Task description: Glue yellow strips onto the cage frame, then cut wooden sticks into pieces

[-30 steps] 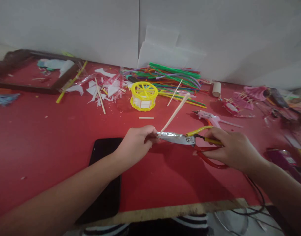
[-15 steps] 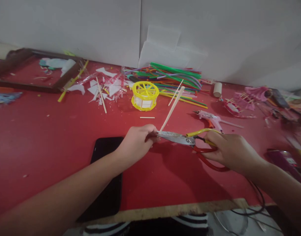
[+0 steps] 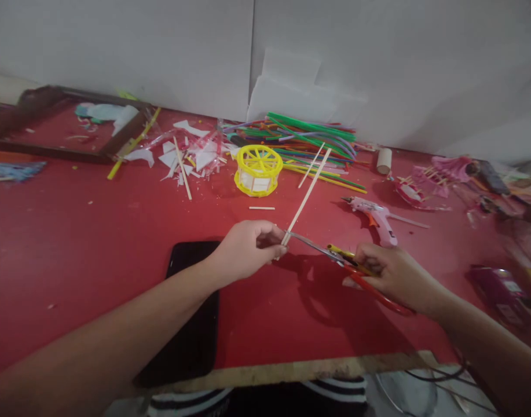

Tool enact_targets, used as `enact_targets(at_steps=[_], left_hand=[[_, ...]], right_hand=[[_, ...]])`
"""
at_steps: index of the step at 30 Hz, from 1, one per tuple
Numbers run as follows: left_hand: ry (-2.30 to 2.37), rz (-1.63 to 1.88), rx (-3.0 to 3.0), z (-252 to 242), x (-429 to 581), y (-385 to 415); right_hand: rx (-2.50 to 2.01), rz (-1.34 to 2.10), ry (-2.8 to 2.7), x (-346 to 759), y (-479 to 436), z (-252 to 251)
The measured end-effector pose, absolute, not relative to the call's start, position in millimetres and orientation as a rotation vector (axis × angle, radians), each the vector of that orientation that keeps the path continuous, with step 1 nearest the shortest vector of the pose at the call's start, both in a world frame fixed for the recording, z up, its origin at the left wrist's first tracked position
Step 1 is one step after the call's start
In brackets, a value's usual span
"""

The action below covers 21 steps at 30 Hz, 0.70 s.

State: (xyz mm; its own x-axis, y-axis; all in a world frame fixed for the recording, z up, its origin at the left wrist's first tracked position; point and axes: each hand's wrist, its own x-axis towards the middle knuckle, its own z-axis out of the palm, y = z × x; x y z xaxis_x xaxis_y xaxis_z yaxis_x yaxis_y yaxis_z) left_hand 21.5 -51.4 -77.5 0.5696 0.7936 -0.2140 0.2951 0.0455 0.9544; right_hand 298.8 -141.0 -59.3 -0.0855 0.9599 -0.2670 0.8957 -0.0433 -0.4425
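Between thumb and fingers, my left hand (image 3: 250, 249) grips a thin wooden stick (image 3: 307, 197) near its lower end. The stick slants up and away to the right. My right hand (image 3: 393, 278) is closed round the red and yellow handles of a pair of scissors (image 3: 315, 245). The blades reach left and their tips meet the stick just above my left fingertips; I cannot tell how far they are parted. Beyond the hands stands a yellow wheel-shaped frame (image 3: 259, 171) with white panels. A short cut stick (image 3: 262, 208) lies in front of it.
A pink glue gun (image 3: 373, 217) lies to the right. Coloured pipe cleaners (image 3: 312, 136) are heaped at the back. White scraps (image 3: 198, 156) and a brown frame (image 3: 52, 147) lie left. A black phone-like slab (image 3: 196, 330) is under my left forearm.
The scissors have turned so their blades appear edge-on, and my right hand has tilted with them. The stick has shifted slightly, with more of its lower end showing at my left fingers.
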Motion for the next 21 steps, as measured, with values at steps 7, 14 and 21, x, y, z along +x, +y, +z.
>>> enact_targets(at_steps=[7,14,21], left_hand=[[0.776,0.335,1.126,-68,21,-50],[0.771,0.292,1.006,-68,22,-52],[0.733,0.293,0.997,-71,20,-51]], right_hand=[[-1.926,1.326,-1.921,311,-141,-51],[-1.949,1.465,-1.881,315,-139,-46],[-1.963,1.406,-1.945,316,-138,-43]])
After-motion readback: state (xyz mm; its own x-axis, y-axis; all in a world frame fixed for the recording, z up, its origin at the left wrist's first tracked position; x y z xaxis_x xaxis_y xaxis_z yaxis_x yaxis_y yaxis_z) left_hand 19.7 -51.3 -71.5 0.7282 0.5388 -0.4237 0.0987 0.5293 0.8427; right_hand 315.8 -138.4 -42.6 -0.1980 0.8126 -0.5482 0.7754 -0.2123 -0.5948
